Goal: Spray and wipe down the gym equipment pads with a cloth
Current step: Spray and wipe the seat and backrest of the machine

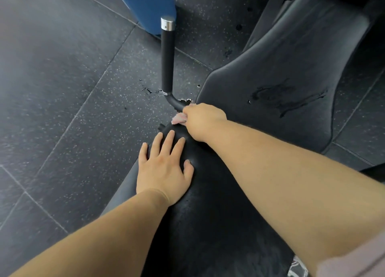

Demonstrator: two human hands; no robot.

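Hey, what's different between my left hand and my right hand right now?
The left hand lies flat with fingers spread; the right hand is curled around the pink cloth. The left hand holds nothing and sits nearer; the right hand reaches farther, by the bent handle. Both are over the same black pad.

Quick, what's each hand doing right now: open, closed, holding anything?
Left hand: open, fingers flat on the black pad.
Right hand: closed around a pink cloth at the pad's far end.
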